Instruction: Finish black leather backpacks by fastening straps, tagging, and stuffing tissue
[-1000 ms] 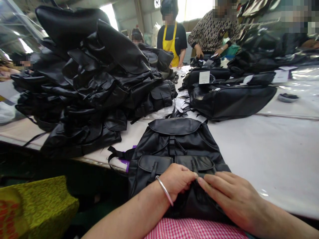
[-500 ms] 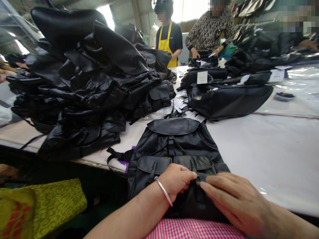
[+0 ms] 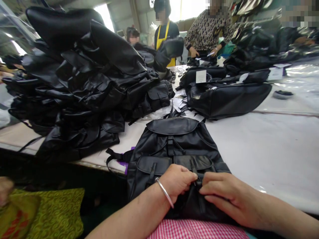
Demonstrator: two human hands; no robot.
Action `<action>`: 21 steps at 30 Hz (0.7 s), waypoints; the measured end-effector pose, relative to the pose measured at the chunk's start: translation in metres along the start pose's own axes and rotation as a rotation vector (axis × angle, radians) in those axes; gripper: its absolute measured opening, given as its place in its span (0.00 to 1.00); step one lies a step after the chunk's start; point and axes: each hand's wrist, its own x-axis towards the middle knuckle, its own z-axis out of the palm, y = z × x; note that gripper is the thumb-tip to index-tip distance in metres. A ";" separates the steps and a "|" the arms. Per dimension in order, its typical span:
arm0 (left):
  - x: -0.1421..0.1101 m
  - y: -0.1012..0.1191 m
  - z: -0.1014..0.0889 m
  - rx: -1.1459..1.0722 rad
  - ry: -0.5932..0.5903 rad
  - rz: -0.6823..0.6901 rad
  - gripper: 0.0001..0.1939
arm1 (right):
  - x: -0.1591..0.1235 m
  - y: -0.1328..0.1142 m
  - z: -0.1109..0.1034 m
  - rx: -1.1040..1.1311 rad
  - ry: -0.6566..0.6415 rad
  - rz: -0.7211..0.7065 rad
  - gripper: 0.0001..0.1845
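Observation:
A black leather backpack [image 3: 174, 146] lies flat on the white table [image 3: 261, 156], its bottom edge toward me. My left hand [image 3: 176, 181], with a silver bangle on the wrist, is curled closed and pinches the small strap buckle at the right front pocket. My right hand [image 3: 224, 194] meets it from the right, fingers bent and pressed onto the same strap and pocket. Both hands rest on the bag's lower front.
A tall heap of black backpacks [image 3: 82, 83] fills the left of the table. More black bags [image 3: 226, 96] and paper tags [image 3: 181, 106] lie behind. Two people [image 3: 206, 30] work at the far end. Yellow-green fabric [image 3: 57, 212] sits low on the left.
My right hand's fingers have curled in and closed against the left hand at the strap. A person at the far end has lifted a black bag. The view shifted slightly.

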 end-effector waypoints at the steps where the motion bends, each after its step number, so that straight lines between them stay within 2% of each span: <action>1: -0.001 0.001 0.000 -0.004 0.008 0.003 0.11 | -0.001 0.002 0.000 0.031 0.020 0.023 0.12; 5: -0.003 0.003 0.000 -0.021 0.017 0.000 0.10 | -0.001 0.007 0.004 -0.029 0.138 -0.005 0.13; 9: -0.002 0.003 0.001 0.001 0.022 -0.020 0.10 | 0.000 -0.001 0.003 -0.153 0.033 -0.029 0.14; 11: -0.002 0.002 0.000 0.013 0.011 -0.012 0.11 | -0.001 -0.004 0.000 -0.132 -0.020 -0.005 0.13; 13: -0.003 0.003 -0.003 0.026 -0.019 0.016 0.12 | -0.004 -0.002 -0.002 -0.042 -0.002 0.027 0.12; 17: -0.008 0.006 -0.010 0.098 -0.052 0.067 0.17 | -0.017 0.013 0.002 0.055 0.218 0.119 0.12; 21: -0.015 0.009 -0.005 0.322 0.011 0.127 0.17 | -0.028 0.026 0.010 0.003 0.436 0.240 0.10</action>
